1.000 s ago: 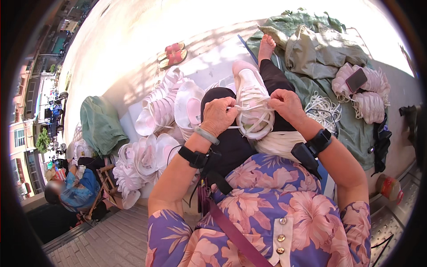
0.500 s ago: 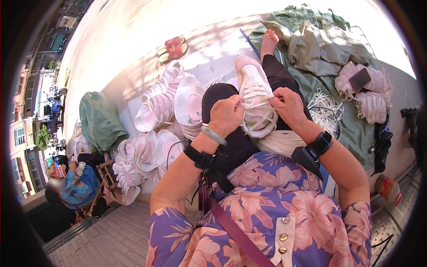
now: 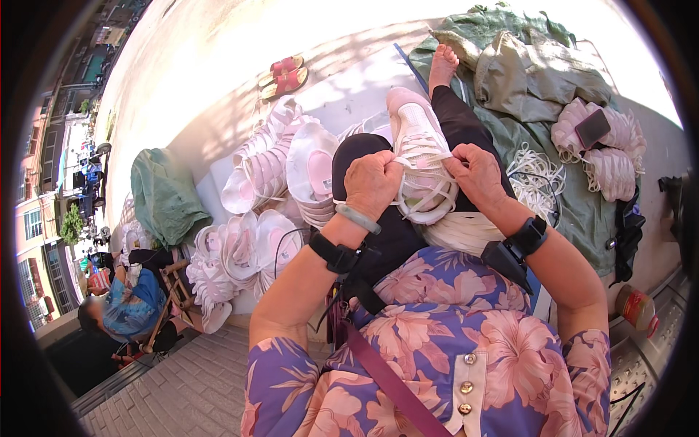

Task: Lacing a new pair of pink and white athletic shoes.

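A white and pale pink sneaker point(image 3: 422, 156) rests between my legs, toe pointing away from me. White laces criss-cross its tongue, with loose loops hanging over the opening. My left hand point(image 3: 371, 183) is at the sneaker's left side, fingers pinched on a shoelace. On the other side my right hand point(image 3: 475, 175) pinches the shoelace too, thumb and fingertips pressed together beside the eyelets. A bundle of straight cream laces point(image 3: 460, 231) lies under the sneaker's heel, partly hidden by it.
Stacked pale sneakers point(image 3: 266, 156) stand at the left, with more shoes point(image 3: 240, 251) nearer. A tangled heap of white laces point(image 3: 537, 178) lies on a green sheet point(image 3: 582, 233) at right. A phone point(image 3: 592, 129) rests on bundled shoes. Red sandals point(image 3: 284, 84) lie beyond; another person point(image 3: 131, 302) sits far left.
Both hands keep their pinch on the lace at the sneaker's sides. The view has shifted slightly; the sneaker and the things around it stay in place.
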A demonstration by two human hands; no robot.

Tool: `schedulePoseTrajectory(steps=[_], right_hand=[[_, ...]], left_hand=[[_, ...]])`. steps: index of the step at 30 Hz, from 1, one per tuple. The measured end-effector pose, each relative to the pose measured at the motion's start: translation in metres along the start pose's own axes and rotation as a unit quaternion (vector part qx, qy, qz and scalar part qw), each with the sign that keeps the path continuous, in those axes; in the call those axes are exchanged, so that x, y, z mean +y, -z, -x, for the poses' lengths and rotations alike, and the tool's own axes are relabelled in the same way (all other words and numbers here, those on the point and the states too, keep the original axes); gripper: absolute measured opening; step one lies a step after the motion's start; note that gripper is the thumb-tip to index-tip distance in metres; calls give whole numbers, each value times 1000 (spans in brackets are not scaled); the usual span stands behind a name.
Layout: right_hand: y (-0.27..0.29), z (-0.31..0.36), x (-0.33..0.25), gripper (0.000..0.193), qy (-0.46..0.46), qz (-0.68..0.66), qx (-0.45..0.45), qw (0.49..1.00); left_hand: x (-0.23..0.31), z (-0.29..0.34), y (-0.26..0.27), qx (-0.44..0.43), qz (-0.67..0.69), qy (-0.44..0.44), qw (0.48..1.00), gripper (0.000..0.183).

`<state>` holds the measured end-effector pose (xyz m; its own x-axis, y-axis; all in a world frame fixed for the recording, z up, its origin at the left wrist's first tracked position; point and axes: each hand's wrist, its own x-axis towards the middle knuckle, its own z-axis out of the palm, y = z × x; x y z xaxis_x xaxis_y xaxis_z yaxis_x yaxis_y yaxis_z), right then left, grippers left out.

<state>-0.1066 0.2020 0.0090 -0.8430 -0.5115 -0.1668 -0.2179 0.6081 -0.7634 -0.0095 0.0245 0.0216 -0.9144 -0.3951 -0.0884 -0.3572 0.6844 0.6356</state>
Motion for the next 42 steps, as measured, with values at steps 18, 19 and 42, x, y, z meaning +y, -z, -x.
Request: schedulePoseTrajectory(steps=[18, 19, 42], right_hand=[[22, -28, 14, 11, -22, -50, -72, 996], [24, -24, 12, 12, -128, -182, -127, 967], [4, -3, 33, 14, -29, -219, -124, 967]], left_hand=[[-19, -28, 15, 72, -108, -97, 987, 12], [-22, -22, 17, 68, -48, -55, 995, 12], [-7, 12, 0, -13, 253, 206, 945, 20]])
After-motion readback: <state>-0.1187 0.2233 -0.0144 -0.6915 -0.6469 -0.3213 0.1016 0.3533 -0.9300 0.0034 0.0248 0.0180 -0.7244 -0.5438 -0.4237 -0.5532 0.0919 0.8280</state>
